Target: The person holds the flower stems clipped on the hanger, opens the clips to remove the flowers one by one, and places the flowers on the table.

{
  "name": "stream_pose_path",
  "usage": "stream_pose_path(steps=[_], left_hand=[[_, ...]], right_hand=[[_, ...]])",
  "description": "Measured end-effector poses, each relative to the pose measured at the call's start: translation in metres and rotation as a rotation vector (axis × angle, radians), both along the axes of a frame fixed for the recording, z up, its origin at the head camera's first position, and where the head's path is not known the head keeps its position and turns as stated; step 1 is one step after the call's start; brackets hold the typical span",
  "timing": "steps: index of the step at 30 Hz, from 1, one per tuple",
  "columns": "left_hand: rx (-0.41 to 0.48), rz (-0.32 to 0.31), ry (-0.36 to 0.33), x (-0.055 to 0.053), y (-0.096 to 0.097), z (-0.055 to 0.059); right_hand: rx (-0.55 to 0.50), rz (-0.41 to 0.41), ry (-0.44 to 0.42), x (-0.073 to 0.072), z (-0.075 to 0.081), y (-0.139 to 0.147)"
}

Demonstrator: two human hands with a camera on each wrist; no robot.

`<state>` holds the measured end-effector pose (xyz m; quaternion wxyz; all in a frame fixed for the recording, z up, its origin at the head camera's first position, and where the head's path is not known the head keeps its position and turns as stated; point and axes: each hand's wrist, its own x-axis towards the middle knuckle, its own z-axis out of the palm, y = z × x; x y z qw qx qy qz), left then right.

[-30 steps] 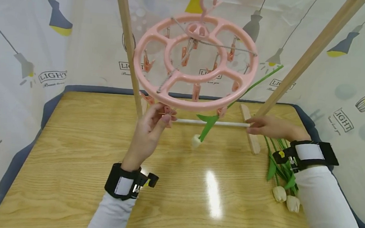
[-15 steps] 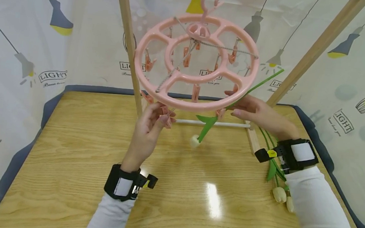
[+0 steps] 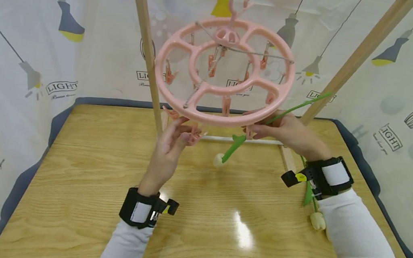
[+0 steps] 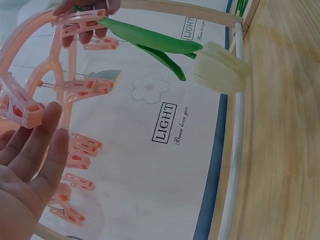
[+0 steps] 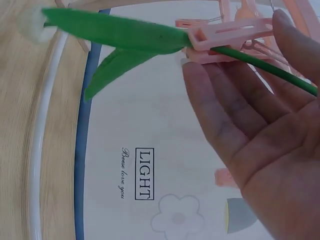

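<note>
A round pink clip hanger [image 3: 214,117] hangs in front of me, with several pink clothespins dangling below it. At its front left, my left hand [image 3: 164,154] holds one clothespin [image 4: 22,107] between thumb and fingers; nothing shows clamped in it. My right hand [image 3: 295,136] pinches another clothespin [image 5: 232,35] at the front right, thumb on top and fingers beneath. That clothespin sits across the stem of a white tulip [image 4: 220,68]. Its bloom slants down towards the table, and the green stem passes over my right palm, up to the right.
Wooden posts [image 3: 146,39] stand on both sides of the hanger, with a white rod [image 3: 224,139] low between them. More white tulips [image 3: 317,221] lie on the wooden table [image 3: 78,183] at the right, partly behind my right forearm. A printed curtain surrounds the table.
My right hand has moved left from beside the right post to the clothespin with the tulip and now pinches it. The tulip's stem has tilted lower. My left hand stays at its clothespin.
</note>
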<state>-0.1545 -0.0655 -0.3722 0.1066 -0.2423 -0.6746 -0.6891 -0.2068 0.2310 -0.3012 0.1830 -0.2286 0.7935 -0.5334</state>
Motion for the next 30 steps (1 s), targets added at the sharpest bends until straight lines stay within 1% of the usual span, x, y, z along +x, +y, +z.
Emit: stream_pose_path(steps=[4, 6, 10, 13, 15, 17, 19, 22, 24, 26, 28, 30], left_hand=[[-0.027, -0.066, -0.056, 0.000, 0.002, -0.003], [-0.026, -0.105, -0.092, -0.001, 0.003, -0.003], [-0.061, -0.151, -0.146, -0.001, 0.007, -0.002], [-0.076, -0.177, -0.170, 0.001, 0.009, -0.002], [-0.061, -0.203, -0.185, 0.002, 0.011, -0.003], [-0.054, -0.212, -0.200, 0.001, 0.013, -0.003], [-0.078, -0.212, -0.209, 0.001, 0.014, -0.004], [-0.150, -0.201, -0.233, 0.002, 0.016, -0.005], [-0.212, -0.194, -0.257, 0.002, 0.017, -0.007], [-0.256, -0.187, -0.293, 0.003, 0.018, -0.009], [-0.281, -0.178, -0.316, 0.003, 0.020, -0.009], [-0.285, -0.181, -0.328, 0.003, 0.022, -0.009]], right_hand=[[-0.092, 0.052, -0.002, 0.001, -0.003, -0.005], [-0.119, 0.075, -0.003, 0.002, -0.003, -0.008], [-0.146, 0.107, -0.005, 0.006, -0.003, -0.014], [-0.148, 0.097, -0.011, 0.009, -0.004, -0.019], [-0.139, 0.081, -0.026, 0.011, -0.004, -0.021], [-0.127, 0.067, -0.026, 0.013, -0.004, -0.023], [-0.131, 0.069, -0.026, 0.014, -0.005, -0.025], [-0.151, 0.069, -0.018, 0.015, -0.007, -0.029], [-0.187, 0.067, -0.012, 0.016, -0.010, -0.033], [-0.208, 0.074, -0.005, 0.016, -0.012, -0.038], [-0.217, 0.085, -0.002, 0.016, -0.014, -0.042], [-0.213, 0.096, -0.010, 0.016, -0.016, -0.046]])
